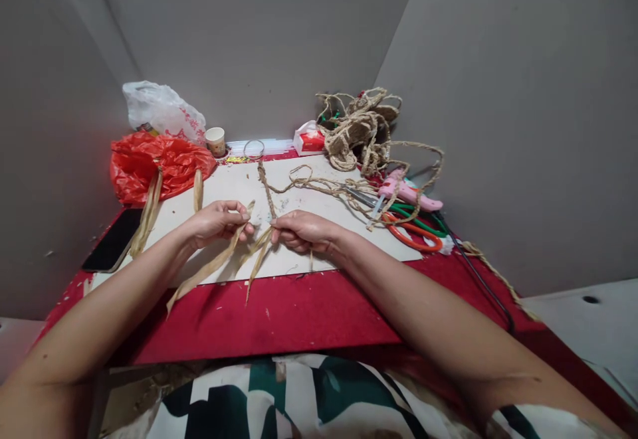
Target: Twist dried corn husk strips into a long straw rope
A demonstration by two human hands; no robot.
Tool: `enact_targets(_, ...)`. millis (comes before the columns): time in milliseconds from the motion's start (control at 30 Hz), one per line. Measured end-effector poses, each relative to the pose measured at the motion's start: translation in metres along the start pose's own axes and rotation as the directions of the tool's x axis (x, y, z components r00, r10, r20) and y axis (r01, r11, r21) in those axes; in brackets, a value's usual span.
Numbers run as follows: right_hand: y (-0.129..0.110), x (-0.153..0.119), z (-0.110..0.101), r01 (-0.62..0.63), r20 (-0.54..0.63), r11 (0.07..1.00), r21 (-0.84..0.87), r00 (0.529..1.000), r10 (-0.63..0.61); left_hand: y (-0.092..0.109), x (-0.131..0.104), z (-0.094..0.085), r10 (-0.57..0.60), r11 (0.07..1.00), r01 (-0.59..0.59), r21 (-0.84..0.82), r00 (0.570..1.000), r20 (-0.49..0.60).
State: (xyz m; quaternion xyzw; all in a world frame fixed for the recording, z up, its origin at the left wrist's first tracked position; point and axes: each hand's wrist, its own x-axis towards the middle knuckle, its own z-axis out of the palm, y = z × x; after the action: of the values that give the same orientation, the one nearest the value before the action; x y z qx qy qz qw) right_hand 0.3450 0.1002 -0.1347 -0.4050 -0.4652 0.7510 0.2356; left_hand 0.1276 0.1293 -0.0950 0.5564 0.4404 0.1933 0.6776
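My left hand (222, 221) pinches a dry, tan husk strip (212, 267) between thumb and fingers; its long end hangs toward the front edge of the table. Close to its right, my right hand (303, 230) is closed on the lower end of a braided cord (268, 194). Loose strip ends (258, 253) splay out from under the right fingers. The cord runs away from me over a pale board (219, 183), then bends right toward a tangle of thinner cord. My right fingers partly hide where the strips meet the braid.
A red plastic bag (159, 160) with husk strips and a phone (113, 240) lie left. Behind are a paper cup (215, 141) and tissue pack (309, 139). To the right sit coiled braided rope (363, 133), a pink glue gun (411, 193) and orange-and-green-handled scissors (416, 232). Grey partitions enclose the table.
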Motion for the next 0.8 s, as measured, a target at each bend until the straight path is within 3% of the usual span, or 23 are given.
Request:
enact_targets(133, 0.000, 0.000, 0.000, 0.028, 0.010, 1.000, 0.012, 1.000, -0.028, -0.009, 0.008, 0.015, 0.019, 0.996, -0.026, 0.080, 0.996, 0.085)
enact_targets(333, 0.004, 0.000, 0.000, 0.085, 0.015, 0.996, -0.026, 0.996, -0.085, -0.016, 0.013, 0.033, 0.145, 0.937, -0.162, 0.311, 0.986, 0.077)
enact_targets(500, 0.006, 0.001, 0.004, 0.136, -0.033, 0.982, -0.130, 0.989, -0.141, -0.020, 0.007, 0.040, 0.213, 0.893, -0.218, 0.395, 0.975, 0.057)
enact_targets(600, 0.006, 0.001, 0.006, 0.118, -0.085, 0.987, -0.114, 0.988, -0.128, -0.022, -0.003, 0.042, 0.231, 0.861, -0.261, 0.437, 0.965, 0.121)
enact_targets(700, 0.005, 0.000, 0.006, 0.103, -0.088, 0.993, -0.063, 0.990, -0.109, -0.023, -0.016, 0.044, 0.308, 0.711, -0.339, 0.616, 0.938, 0.160)
enact_targets(800, 0.005, -0.001, 0.005, 0.099, -0.084, 0.995, -0.022, 0.991, -0.100, -0.026, -0.028, 0.039, 0.366, 0.399, -0.313, 0.862, 0.916, 0.164)
